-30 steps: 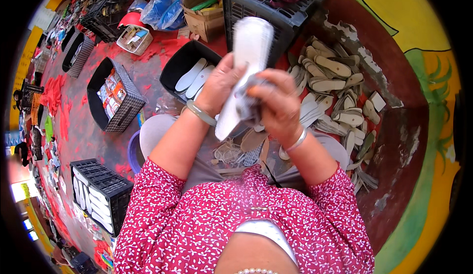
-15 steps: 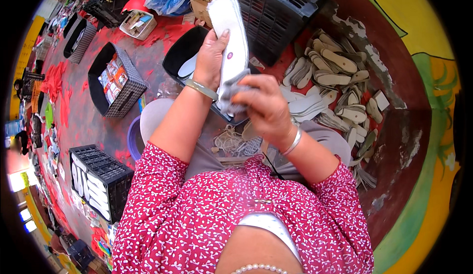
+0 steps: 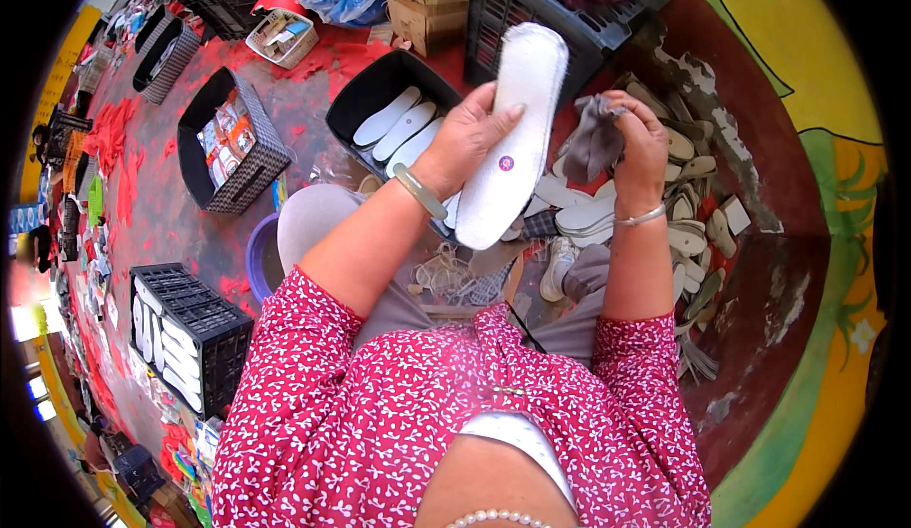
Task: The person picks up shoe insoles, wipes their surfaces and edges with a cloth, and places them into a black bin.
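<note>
- Biggest on view, the heap of insoles (image 3: 686, 240) spreads along the right side, pale soles tumbled over one another and well outside either grip.
- Next, the dark crate (image 3: 489, 16) stands at the top, its lattice side just behind the tip of the work.
- Then the black bin (image 3: 375, 77), lying beyond the left forearm, with a row of white insoles (image 3: 403, 134) inside.
- And here's the centrepiece! The white insole (image 3: 525, 144), up in the air over the lap, tilted, toe end away from the body, broad face showing. Whether a second one sits behind it, I cannot tell.
- The left hand (image 3: 465, 134) has it clamped along one edge: thumb flat across the face, fingers tucked underneath and mostly hidden.
- Over to the right hand (image 3: 643, 144), raised and well apart from the left, fingers pinched together on a bunched cloth.
- That grey cloth (image 3: 593, 139) hangs beside the insole, clear of its face. I'd call this a wiping step, caught with cloth and sole separated. Another pass would call for a steady left grip and the cloth laid flat on the surface; setting down would call for checking the face first.
- Smallest of all, the round badge (image 3: 506, 163), sitting uncovered on the insole just below the thumb.
</note>
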`<action>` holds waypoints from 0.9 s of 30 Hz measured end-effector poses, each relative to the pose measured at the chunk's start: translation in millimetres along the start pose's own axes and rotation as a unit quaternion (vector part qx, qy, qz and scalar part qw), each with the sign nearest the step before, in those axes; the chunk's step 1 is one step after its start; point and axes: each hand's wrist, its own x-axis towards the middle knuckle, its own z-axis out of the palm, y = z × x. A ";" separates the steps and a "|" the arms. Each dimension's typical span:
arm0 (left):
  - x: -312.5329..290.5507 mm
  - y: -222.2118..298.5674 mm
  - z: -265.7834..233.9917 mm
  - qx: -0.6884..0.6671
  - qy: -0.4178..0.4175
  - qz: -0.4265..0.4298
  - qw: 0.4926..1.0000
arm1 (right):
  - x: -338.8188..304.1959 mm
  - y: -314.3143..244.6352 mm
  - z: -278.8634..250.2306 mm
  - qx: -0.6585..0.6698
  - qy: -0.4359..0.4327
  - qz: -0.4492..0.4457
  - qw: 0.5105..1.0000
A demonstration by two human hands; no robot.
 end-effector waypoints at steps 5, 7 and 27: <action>7.2 2.0 -20.6 0.050 0.044 0.029 0.997 | -11.5 -1.9 17.5 -0.009 -0.123 0.220 0.968; 5.9 -6.1 -18.7 0.079 0.035 0.038 0.996 | -22.2 2.4 34.6 -0.051 -0.082 0.148 0.984; -2.3 -22.3 -9.4 0.339 -0.062 0.031 0.938 | -10.6 4.2 25.8 0.012 -0.026 0.147 0.989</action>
